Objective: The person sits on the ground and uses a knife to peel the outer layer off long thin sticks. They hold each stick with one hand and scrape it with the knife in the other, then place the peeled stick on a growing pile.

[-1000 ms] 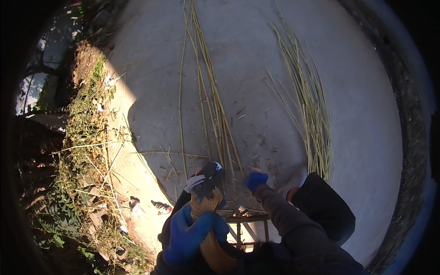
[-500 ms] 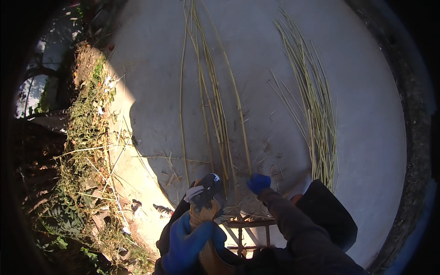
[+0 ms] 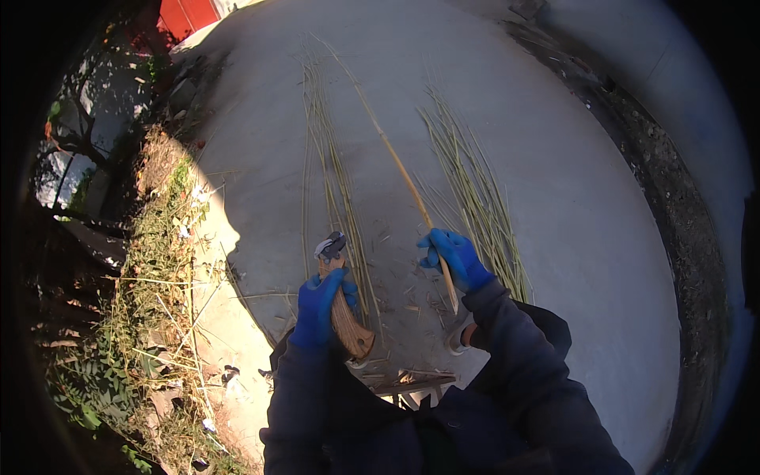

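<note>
My gloved left hand point(image 3: 320, 307) is gripping a wooden-handled tool point(image 3: 353, 334), its dark head point(image 3: 333, 244) pointing forward. My right hand point(image 3: 461, 257) is grasping a long stick point(image 3: 400, 169) near its pale end; it is slanting away forward-left, while more sticks point(image 3: 477, 199) are lying on the ground point(image 3: 578, 253).

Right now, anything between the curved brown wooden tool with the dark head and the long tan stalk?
Nothing visible: open gap from the tool in the blue-gloved left hand to the tan stalk in the blue-gloved right hand. Thin green stalks show there, but lie on the grey floor below.
</note>
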Demonstrator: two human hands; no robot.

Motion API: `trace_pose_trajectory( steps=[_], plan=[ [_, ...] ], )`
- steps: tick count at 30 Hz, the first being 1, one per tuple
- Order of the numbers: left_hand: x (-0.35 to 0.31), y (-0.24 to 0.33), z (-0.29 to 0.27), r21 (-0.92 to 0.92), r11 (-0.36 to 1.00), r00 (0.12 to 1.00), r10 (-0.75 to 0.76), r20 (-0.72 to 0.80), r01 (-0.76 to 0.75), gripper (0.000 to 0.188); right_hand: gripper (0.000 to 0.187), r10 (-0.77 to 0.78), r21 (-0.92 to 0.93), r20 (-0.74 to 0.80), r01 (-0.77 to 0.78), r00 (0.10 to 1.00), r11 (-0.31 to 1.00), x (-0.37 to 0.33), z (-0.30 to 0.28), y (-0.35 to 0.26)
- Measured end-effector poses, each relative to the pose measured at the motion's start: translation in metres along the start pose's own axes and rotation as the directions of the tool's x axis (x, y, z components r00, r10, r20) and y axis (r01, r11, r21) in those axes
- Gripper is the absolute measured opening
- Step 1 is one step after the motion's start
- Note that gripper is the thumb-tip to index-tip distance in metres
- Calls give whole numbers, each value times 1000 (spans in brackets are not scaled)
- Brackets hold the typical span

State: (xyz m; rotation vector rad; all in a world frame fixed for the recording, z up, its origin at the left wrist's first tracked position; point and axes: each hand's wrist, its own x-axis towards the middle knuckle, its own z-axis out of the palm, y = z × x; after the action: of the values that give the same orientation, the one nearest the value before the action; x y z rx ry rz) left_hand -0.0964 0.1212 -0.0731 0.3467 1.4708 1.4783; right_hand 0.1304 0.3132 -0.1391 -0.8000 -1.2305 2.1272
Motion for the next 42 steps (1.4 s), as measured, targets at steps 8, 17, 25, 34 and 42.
trace_pose_trajectory(
  steps=[8,17,25,34,42],
  plan=[
    [-103,-4,11,271,963,936,-101,338,7,30,38,-139,93,150,126,979,988,-74,25,-51],
    [-214,-15,27,448,893,899,-234,369,48,27,35,-204,-70,92,211,975,975,-99,86,-68],
    [-228,-31,21,452,877,915,-40,402,-160,23,25,-276,-93,-18,273,961,957,-113,123,-77],
    [-228,-44,13,492,783,885,156,438,-381,22,27,-324,-130,-160,305,932,943,-110,141,-65],
    [-228,-47,13,418,814,877,215,429,-404,12,31,-341,-157,-253,309,905,938,-110,146,-50]
  ],
)
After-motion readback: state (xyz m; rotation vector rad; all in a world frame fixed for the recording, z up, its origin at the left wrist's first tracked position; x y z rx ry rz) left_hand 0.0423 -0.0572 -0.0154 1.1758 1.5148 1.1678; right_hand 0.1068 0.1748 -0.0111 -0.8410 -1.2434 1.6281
